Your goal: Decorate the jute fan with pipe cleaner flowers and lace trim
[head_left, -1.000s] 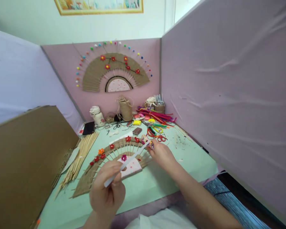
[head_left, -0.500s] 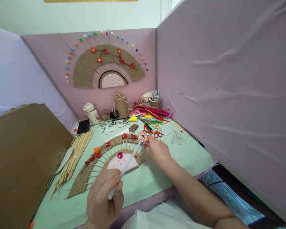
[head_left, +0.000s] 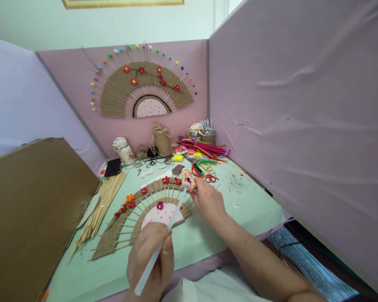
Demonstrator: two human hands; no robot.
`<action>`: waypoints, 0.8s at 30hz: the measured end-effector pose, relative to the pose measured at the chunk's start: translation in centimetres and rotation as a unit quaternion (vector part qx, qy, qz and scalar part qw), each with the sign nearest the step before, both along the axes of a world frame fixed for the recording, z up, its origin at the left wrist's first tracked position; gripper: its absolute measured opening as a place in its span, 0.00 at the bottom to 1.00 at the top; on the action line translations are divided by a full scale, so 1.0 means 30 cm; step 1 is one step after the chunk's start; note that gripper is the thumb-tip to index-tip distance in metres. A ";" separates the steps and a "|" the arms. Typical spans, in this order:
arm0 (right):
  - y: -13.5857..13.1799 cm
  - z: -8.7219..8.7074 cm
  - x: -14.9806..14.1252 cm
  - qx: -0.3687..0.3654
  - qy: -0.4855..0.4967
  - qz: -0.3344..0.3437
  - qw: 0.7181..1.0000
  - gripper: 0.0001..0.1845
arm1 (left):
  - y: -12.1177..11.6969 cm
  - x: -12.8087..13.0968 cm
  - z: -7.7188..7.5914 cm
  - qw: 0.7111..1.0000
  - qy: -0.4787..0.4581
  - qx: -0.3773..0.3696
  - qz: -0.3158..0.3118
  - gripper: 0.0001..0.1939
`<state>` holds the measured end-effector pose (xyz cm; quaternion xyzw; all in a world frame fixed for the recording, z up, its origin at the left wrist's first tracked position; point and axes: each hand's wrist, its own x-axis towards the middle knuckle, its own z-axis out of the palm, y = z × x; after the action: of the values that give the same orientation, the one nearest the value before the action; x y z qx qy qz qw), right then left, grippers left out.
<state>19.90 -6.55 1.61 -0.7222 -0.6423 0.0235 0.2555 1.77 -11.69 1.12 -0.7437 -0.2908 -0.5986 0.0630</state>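
This is looking like a small craft corner, though whether it is sitting in a home or a studio cannot be told, with pink cloth-covered panels (head_left: 189,121) enclosing a pale green table (head_left: 208,235) and a framed picture (head_left: 122,4) hanging on the wall behind. A twine fan (head_left: 113,90) with red flowers is decorating the back panel, while sticks (head_left: 105,201), a twine spool (head_left: 161,140), pipe cleaners (head_left: 204,147) and scissors (head_left: 211,178) are lying or standing about the tabletop

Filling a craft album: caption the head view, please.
Left hand points a translucent stick towards the patterned object in the right hand, beside a flower-trimmed fan.
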 end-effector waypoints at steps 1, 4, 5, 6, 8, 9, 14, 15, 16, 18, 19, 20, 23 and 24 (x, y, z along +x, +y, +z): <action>-0.006 0.002 -0.009 0.008 0.000 0.009 1.000 0.14 | 0.010 0.017 0.004 1.000 0.014 0.009 -0.008 0.10; -0.025 0.006 -0.037 0.033 -0.001 0.039 0.999 0.15 | 0.046 0.064 0.017 0.998 0.054 0.038 -0.009 0.09; -0.030 0.005 -0.046 0.040 -0.003 0.049 0.998 0.15 | 0.057 0.072 0.017 0.997 0.062 0.045 -0.008 0.09; -0.034 0.002 -0.053 0.047 -0.004 0.057 0.997 0.15 | 0.065 0.076 0.012 0.997 0.064 0.048 -0.006 0.09; -0.038 -0.004 -0.065 0.058 -0.007 0.064 0.996 0.16 | 0.075 0.071 -0.010 0.998 0.049 0.045 -0.002 0.09; -0.038 -0.008 -0.068 0.065 -0.007 0.065 0.996 0.18 | 0.076 0.063 -0.025 0.999 0.036 0.037 0.003 0.09; -0.029 -0.027 -0.074 0.130 -0.004 0.066 0.989 0.21 | 0.063 0.035 -0.092 1.000 -0.016 -0.008 0.026 0.08; -0.026 -0.030 -0.074 0.138 -0.003 0.066 0.988 0.21 | 0.060 0.036 -0.100 0.999 -0.031 -0.025 0.026 0.08; -0.024 -0.032 -0.075 0.144 -0.001 0.065 0.987 0.21 | 0.059 0.040 -0.106 0.997 -0.053 -0.046 0.025 0.07; -0.021 -0.034 -0.074 0.154 0.008 0.065 0.986 0.22 | 0.057 0.049 -0.115 0.989 -0.111 -0.090 0.020 0.07; -0.021 -0.035 -0.074 0.158 0.013 0.066 0.985 0.22 | 0.058 0.055 -0.119 0.985 -0.137 -0.106 0.014 0.06; -0.021 -0.035 -0.073 0.164 0.018 0.067 0.984 0.23 | 0.059 0.060 -0.123 0.981 -0.158 -0.114 0.004 0.06; -0.024 -0.037 -0.072 0.195 0.031 0.071 0.978 0.23 | 0.064 0.070 -0.138 0.973 -0.200 -0.113 -0.031 0.05; -0.026 -0.038 -0.072 0.209 0.034 0.073 0.975 0.23 | 0.066 0.071 -0.143 0.970 -0.212 -0.111 -0.044 0.05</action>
<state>17.73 -7.33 0.46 -0.6030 -0.6746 -0.0685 0.4203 3.89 -9.71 -3.16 -0.6144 -0.3295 -0.7086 -0.1089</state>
